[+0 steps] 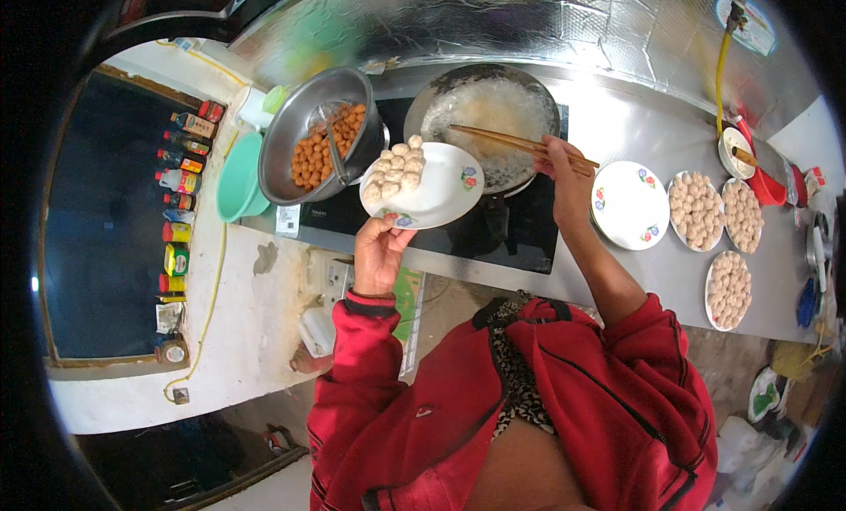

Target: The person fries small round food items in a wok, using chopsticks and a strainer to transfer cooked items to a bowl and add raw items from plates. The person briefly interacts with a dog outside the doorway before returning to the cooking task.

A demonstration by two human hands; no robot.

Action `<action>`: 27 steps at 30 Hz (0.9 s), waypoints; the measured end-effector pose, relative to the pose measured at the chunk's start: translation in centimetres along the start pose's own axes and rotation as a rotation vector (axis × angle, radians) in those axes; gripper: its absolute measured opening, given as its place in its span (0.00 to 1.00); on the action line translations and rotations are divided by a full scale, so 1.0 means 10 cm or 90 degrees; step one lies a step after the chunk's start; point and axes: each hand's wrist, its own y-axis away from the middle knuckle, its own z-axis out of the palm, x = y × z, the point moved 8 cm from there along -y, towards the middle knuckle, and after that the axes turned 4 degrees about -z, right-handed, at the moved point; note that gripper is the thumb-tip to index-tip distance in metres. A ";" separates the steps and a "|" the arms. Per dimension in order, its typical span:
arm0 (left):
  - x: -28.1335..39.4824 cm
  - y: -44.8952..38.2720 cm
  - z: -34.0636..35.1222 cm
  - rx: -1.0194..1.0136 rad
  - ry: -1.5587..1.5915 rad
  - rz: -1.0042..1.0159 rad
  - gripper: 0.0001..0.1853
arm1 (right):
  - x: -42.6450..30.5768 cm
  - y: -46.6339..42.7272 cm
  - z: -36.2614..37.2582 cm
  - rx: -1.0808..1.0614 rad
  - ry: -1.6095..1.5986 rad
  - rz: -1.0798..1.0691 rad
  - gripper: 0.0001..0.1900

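My left hand (379, 254) grips the near rim of a white oval plate (443, 180) with printed flowers. Pale raw balls (395, 173) sit heaped on the plate's left half, while its right half is bare. The plate is held over the front left edge of a wok (423, 108) full of bubbling, frothy oil (496, 108). In my right hand (562, 174) is a pair of wooden chopsticks (509, 137), their tips above the oil. Left of the wok, a metal basin (277, 147) holds browned balls (317, 157) and a metal strainer ladle (336, 151).
Right of the wok lies a flowered white plate (630, 206), then several plates of raw balls (695, 210). A green plastic basin (241, 180) stands at the far left. Under the wok is a black glass cooktop (522, 237). Bottles and jars (178, 180) line the windowsill.
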 end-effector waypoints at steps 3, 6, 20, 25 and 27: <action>0.00 -0.02 -0.08 -0.033 0.004 -0.012 0.05 | -0.15 0.07 0.03 -0.045 -0.037 -0.002 0.18; 0.00 -0.02 -0.06 -0.043 0.022 -0.022 0.06 | -0.35 0.22 0.02 -0.098 0.028 -0.001 0.17; -0.07 0.03 0.18 -0.076 0.068 -0.070 0.11 | -0.07 0.64 0.06 -0.217 -0.037 0.127 0.13; -0.14 0.08 0.20 -0.061 0.054 -0.102 0.09 | -0.03 0.65 -0.06 -0.188 -0.056 0.127 0.14; -0.17 0.08 0.21 -0.064 0.061 -0.110 0.08 | -0.03 0.64 -0.13 -0.167 -0.041 0.122 0.14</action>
